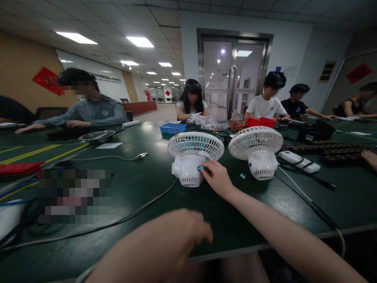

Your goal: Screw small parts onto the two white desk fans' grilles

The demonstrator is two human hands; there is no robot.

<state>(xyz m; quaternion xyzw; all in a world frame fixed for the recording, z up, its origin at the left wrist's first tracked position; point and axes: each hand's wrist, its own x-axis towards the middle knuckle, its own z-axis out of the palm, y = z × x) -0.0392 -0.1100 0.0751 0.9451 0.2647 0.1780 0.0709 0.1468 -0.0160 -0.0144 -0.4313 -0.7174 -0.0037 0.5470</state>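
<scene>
1. The dark green desk [123, 184] carried two white fans – no more.
2. The left fan [194, 157] stood face-up, just left of the right hand [218, 180], the nearer hand.
3. The left hand [173, 236] hung loosely curled near the desk edge, holding nothing.
4. Right fingers pinched a small teal-tipped tool [204, 169], its long axis pointing leftward – touching that fan's base.

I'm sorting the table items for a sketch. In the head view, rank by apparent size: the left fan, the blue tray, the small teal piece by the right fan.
1. left fan
2. blue tray, though farther away
3. teal piece
</scene>
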